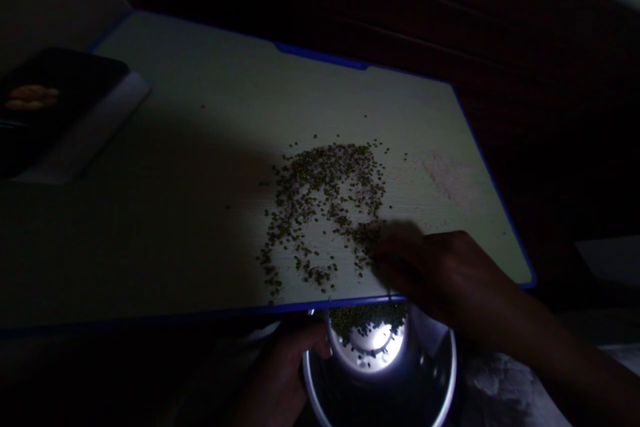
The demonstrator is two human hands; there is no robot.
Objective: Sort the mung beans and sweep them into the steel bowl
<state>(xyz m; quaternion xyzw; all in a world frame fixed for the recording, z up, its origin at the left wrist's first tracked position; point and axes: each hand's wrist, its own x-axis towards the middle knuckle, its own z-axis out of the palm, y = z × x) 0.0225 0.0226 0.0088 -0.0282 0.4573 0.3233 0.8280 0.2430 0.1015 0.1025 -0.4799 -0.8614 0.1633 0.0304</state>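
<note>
While the left hand (280, 373) clasps the rim of one steel bowl (440, 387) below the counter (200, 147) edge, the right hand (440, 273), fingers loosely spread, lies on scattered mung beans (325, 200) above the bowl.

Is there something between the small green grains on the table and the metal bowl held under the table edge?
Nothing visible blocks the way. The grains lie on the table, the right hand rests on them near the edge, and the left hand holds the bowl just below it.
</note>
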